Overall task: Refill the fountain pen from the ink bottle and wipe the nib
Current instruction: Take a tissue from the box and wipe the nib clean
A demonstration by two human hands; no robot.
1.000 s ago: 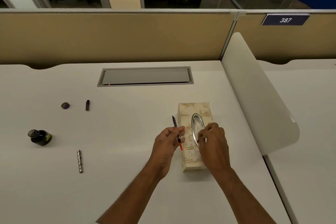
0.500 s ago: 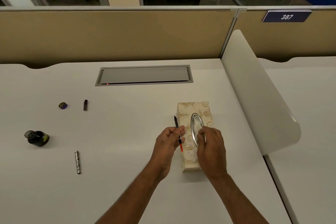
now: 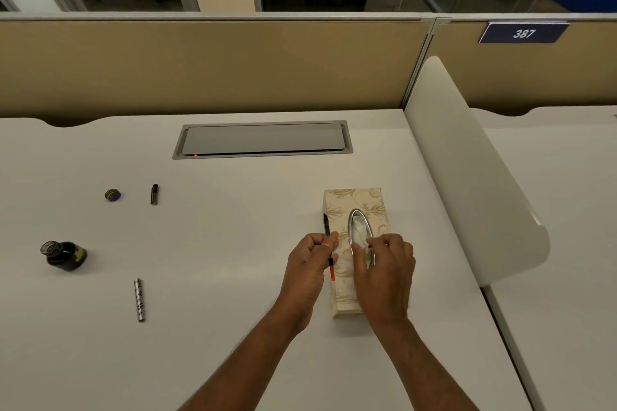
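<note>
our left hand [image 3: 312, 264] pinches the pen section [image 3: 328, 245], nib toward 12; right hand [image 3: 384, 272], fingers closed on tissue [image 3: 360, 232] at the tissue box [image 3: 344, 294] slot, beside it at 3. risk, we judge: a hard tug lifts the light box or tears the sheet, and a wet nib could brush box or desk [image 3: 233, 327]. plenty of bare desk at 9; pen barrel [image 3: 139, 300] nearest, ink bottle [image 3: 65, 255] open w/ its cap [image 3: 112, 194] and a small dark piece [image 3: 154, 193] beyond. divider [image 3: 467, 177] hems us at 3.
</note>
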